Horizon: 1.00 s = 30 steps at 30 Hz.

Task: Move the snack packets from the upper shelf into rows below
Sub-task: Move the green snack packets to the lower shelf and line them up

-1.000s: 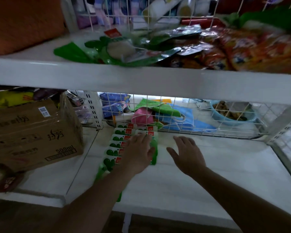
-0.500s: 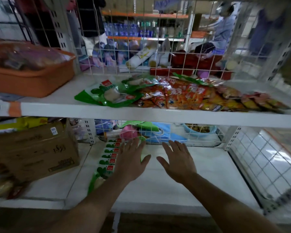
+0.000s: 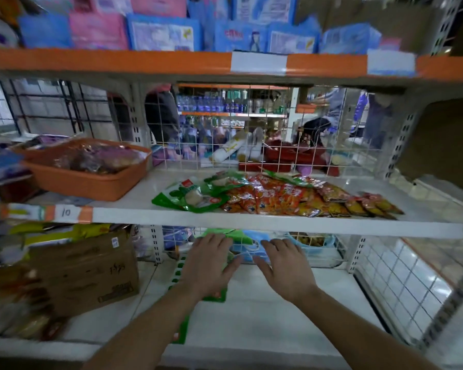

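head view, the only one. left hand (image 3: 209,263) palm down, fingers straight and a bit spread, holding nothing. hovers over or rests on the row of green packets (image 3: 176,273) on the lower shelf (image 3: 265,316), contact not clear. right hand (image 3: 286,271) just beside it, same pose, flat and empty, over bare shelf board.

snack packets to move: heaped on the upper shelf (image 3: 305,224), above and a bit further back than both hands, past the white front lip. green packets (image 3: 190,196) at the left end of the heap, roughly straight above the left hand, long axis slanting left to right, near corner almost at the lip. orange-red packets (image 3: 275,198) overlapping in the middle, above the right hand and off to its right. darker packets (image 3: 358,202) trailing off at the far right end, well apart from either hand. heap as a whole strung left to right along the shelf.

judgement: one row begun below, most of the heap not yet moved. next reach likely up and over the lip. left hand nearer for the green ones, right hand nearer for the orange-red ones. need to clear the lip before going in.

also there: orange basket (image 3: 91,177) at left on the upper shelf, apart from the heap. cardboard box (image 3: 86,273) at left on the lower shelf, near the row. wire grid (image 3: 225,145) behind. frame edges blurred.
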Each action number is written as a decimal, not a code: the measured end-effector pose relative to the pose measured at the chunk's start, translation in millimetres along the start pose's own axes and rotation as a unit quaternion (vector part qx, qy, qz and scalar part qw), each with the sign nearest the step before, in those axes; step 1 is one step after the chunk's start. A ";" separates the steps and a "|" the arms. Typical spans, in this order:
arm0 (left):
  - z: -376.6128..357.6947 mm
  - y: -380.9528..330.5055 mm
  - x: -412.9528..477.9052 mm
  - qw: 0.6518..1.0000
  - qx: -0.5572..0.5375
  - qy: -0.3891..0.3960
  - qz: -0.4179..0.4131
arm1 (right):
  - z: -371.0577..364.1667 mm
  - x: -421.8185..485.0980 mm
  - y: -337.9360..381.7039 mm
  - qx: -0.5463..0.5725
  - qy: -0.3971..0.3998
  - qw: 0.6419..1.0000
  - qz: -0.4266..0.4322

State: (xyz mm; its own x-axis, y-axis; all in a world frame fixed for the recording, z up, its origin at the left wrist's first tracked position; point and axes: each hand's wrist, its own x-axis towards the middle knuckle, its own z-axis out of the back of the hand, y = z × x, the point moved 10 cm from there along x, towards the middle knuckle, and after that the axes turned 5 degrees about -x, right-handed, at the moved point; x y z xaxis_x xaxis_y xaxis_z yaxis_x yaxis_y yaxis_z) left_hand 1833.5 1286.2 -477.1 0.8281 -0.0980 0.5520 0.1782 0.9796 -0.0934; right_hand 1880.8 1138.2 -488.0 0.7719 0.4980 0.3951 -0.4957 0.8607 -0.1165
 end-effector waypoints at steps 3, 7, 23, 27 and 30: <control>33.3 -4.6 14.9 0.998 0.002 -0.047 -0.035 | 29.1 8.2 -1.7 0.024 -0.066 0.997 0.010; 60.4 16.3 39.9 0.995 0.008 -0.102 -0.007 | 63.6 27.3 -2.2 0.078 -0.165 0.983 0.024; 44.2 172.0 74.5 0.924 -0.111 0.046 0.362 | 74.9 161.0 30.2 0.067 -0.190 0.979 0.020; 36.4 186.2 77.9 0.905 -0.180 0.071 0.379 | 37.8 189.7 46.3 0.077 -0.078 0.993 0.051; 34.8 192.7 78.1 0.889 -0.223 0.083 0.391 | 7.1 196.6 45.0 0.075 0.012 0.997 0.035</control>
State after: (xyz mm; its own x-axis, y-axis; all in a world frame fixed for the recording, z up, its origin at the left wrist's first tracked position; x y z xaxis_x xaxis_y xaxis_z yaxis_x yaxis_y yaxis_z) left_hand 1914.0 1473.4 -423.1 0.8519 0.5216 0.0475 -0.3243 0.5965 -0.7342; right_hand 2007.4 1274.1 -409.1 0.7422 0.5596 0.3688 -0.6003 0.7997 -0.0053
